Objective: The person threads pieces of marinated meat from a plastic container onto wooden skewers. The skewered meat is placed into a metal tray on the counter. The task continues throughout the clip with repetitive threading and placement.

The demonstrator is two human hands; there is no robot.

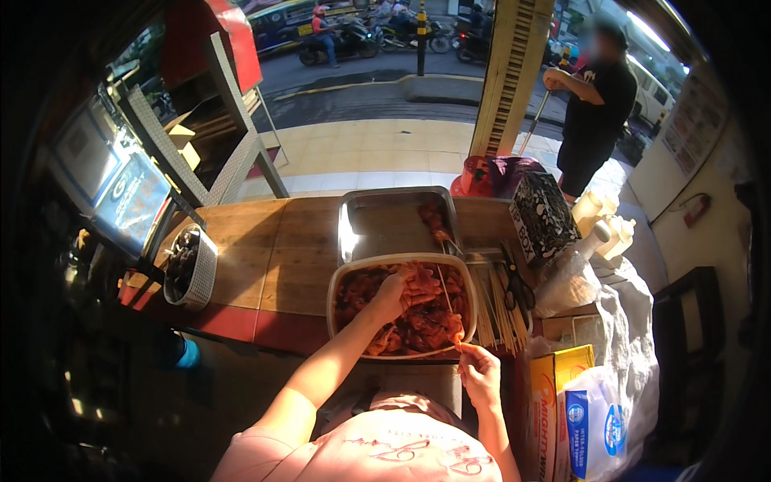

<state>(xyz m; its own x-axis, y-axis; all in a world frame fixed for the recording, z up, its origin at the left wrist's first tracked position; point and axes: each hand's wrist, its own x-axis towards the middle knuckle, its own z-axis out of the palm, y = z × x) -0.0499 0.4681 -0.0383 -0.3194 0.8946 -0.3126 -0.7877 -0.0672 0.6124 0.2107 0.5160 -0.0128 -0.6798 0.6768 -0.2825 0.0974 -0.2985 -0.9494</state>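
Observation:
A pale plastic tub full of raw meat pieces in red marinade stands before me at the counter's front edge. My left hand is down among the meat, its fingers coated red. Whether it grips a piece is hard to tell. Between thumb and fingers, my right hand pinches the near end of a thin bamboo skewer at the tub's front right corner. Meat is threaded low on that skewer, close to my right fingers. Behind the tub, a steel tray holds skewered meat along its right side.
Bare skewers and black-handled scissors lie right of the tub. Farther right are a black box, squeeze bottles and a paper towel pack. A white basket stands left. A person stands outside holding a pole.

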